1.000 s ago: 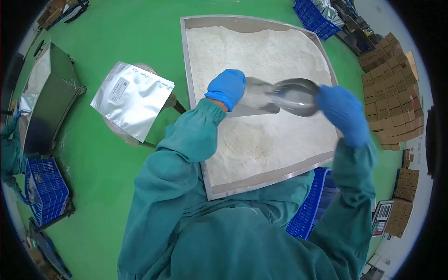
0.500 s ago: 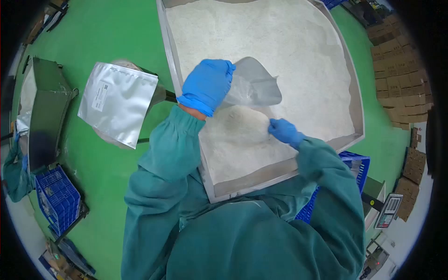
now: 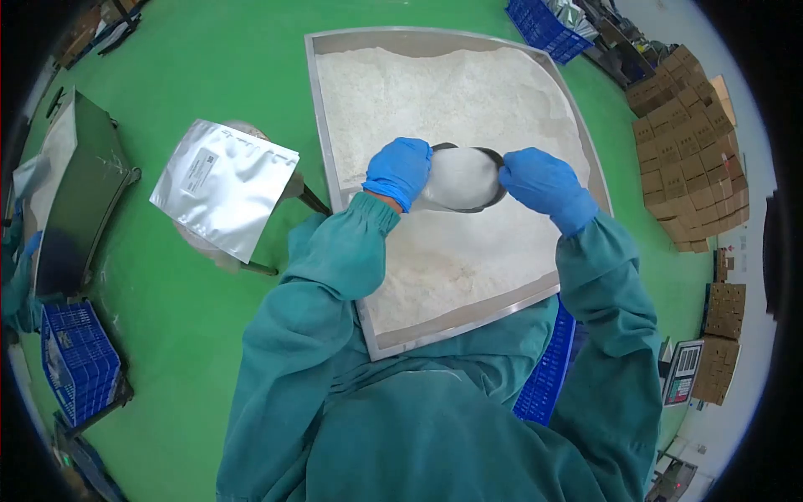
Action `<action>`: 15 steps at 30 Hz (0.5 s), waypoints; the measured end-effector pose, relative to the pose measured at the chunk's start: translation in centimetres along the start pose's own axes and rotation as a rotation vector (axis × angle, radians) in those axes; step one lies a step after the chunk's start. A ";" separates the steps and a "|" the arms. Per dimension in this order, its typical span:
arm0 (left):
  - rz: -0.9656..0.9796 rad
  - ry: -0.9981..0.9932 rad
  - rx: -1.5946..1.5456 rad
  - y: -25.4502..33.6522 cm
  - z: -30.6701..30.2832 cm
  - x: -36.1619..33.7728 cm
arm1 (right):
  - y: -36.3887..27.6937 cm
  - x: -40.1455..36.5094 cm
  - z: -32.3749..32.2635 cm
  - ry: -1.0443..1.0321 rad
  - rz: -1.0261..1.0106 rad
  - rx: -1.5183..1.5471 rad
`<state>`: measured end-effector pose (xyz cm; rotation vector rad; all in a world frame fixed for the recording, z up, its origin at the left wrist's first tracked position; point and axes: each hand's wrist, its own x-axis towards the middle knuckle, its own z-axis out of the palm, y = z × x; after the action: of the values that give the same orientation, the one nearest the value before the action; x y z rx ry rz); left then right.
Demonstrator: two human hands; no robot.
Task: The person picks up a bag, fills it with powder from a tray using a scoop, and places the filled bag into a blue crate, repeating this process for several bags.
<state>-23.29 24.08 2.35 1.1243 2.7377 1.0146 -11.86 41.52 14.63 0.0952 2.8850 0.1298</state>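
Note:
A metal bin (image 3: 316,109) holds a broad bed of white powder (image 3: 443,92). Over the powder, a grey bag (image 3: 487,202) is held with its mouth spread and white powder (image 3: 464,177) showing inside. My left hand (image 3: 400,171), in a blue glove, is closed on the bag's left edge. On the opposite side my right hand (image 3: 542,182), also gloved, has its fingers closed on the rim. Left of the bin, a flat silver pouch (image 3: 227,188) with a white label lies on a round stool (image 3: 201,243).
At the far left stand another metal bin (image 3: 79,192) and a blue crate (image 3: 82,360), with a co-worker's sleeve (image 3: 21,284) beside them. Other blue crates stand at the top right (image 3: 548,29) and below the bin (image 3: 548,368). Cardboard boxes (image 3: 690,159) and a scale (image 3: 683,372) are at right.
My right hand has risen from the powder to the bag's right edge. The bag now faces up with powder visible in its opening. The view has shifted, bringing the bin's far edge into sight.

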 end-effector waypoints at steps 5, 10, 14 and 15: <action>-0.025 -0.007 -0.002 -1.5 0.2 0.9 | 3.0 -5.0 -6.4 -0.090 0.173 -0.143; -0.102 0.091 0.091 0.4 -0.8 0.4 | 3.5 -2.0 2.2 0.045 0.162 0.146; -0.225 -0.220 0.393 1.7 -2.0 -0.7 | 2.0 3.8 10.0 -0.083 0.355 0.931; 0.026 -0.478 0.500 0.0 -5.2 1.0 | 2.9 3.6 9.3 0.000 0.289 0.998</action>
<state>-25.32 21.85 6.66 1.2483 2.6210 0.0184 -12.82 45.46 5.10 0.6702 2.6106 -1.2392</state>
